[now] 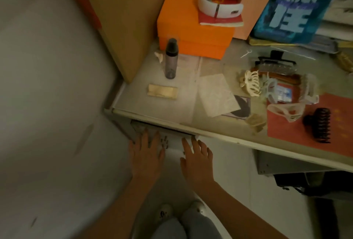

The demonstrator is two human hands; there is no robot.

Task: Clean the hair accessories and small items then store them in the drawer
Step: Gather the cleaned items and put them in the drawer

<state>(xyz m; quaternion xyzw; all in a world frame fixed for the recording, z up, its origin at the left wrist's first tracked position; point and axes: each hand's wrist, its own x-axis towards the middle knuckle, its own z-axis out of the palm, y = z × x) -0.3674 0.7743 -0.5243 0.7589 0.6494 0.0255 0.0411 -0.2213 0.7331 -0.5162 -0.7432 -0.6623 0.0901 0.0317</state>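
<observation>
My left hand (146, 152) and right hand (197, 153) lie flat with straight fingers on the drawer (172, 143) front at 6 o'clock, holding nothing. The hair clips (275, 88) at 3 o'clock look light, rigid and brittle; I'd pinch their bodies.

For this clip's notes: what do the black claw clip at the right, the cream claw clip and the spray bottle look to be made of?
Black claw clip: likely moulded plastic, dark and fairly matte, with evenly shaped teeth. Cream claw clip: probably plastic too, opaque ivory, slightly glossy on its curved prongs. Spray bottle: smoky translucent body, plastic or glass, cannot tell which; black opaque top, apparently plastic.
</observation>
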